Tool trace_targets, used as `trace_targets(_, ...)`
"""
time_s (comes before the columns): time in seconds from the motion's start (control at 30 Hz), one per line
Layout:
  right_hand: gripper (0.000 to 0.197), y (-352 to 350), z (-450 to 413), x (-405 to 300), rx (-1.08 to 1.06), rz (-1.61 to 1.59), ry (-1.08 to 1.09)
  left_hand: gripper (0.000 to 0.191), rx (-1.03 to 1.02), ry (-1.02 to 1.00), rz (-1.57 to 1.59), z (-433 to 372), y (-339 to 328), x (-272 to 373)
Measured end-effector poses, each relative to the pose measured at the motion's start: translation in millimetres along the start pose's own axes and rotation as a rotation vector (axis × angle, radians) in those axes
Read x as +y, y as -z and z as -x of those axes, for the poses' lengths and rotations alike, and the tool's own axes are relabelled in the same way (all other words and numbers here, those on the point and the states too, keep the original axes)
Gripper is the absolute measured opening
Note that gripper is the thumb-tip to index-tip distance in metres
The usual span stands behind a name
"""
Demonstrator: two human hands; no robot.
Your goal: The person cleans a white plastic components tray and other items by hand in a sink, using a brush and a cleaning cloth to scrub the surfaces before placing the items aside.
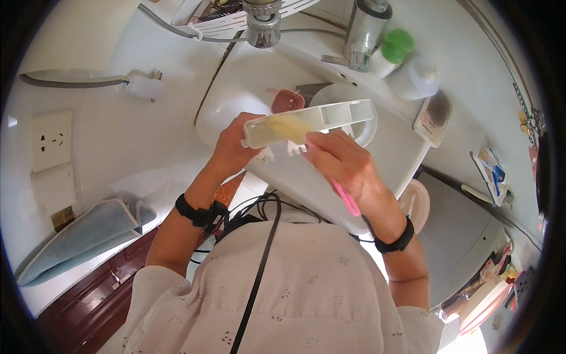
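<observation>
My left hand [235,144] grips one end of a white plastic divided organizer [329,116], tilted above the sink. With my right hand [342,159] I hold a brush by its pink handle [346,198]; its head is hidden at the organizer. A yellowish shape [289,127] shows at the organizer's left part; whether it is bristles or a sponge I cannot tell. Below the organizer, white notched plastic edges [295,149] stick out. Behind it in the sink are a pink cup [287,101] and a round whitish basin [370,128], partly covered.
The white sink [309,186] has a chrome faucet [363,35] at its back. A green-capped bottle [398,46] and a white container [415,78] stand by it. A white plug [145,86] hangs at left. A black cable [261,274] crosses my shirt.
</observation>
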State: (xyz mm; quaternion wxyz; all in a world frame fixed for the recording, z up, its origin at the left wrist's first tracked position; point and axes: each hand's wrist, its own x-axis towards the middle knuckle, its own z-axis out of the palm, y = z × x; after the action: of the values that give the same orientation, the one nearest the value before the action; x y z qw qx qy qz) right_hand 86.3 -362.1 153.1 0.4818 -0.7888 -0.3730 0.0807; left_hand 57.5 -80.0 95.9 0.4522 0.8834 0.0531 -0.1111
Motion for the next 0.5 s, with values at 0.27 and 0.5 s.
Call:
trace_targets(0.27,0.026,-13,-15,-4,-0.03,-0.032,0.119,0.047,0.023,-0.056,0.032,0,-5,-6)
trace_targets(0.5,0.024,-22,-5,-5,-0.008,0.147,0.108,0.049,0.022,-0.112,0.019,0,-6,-10)
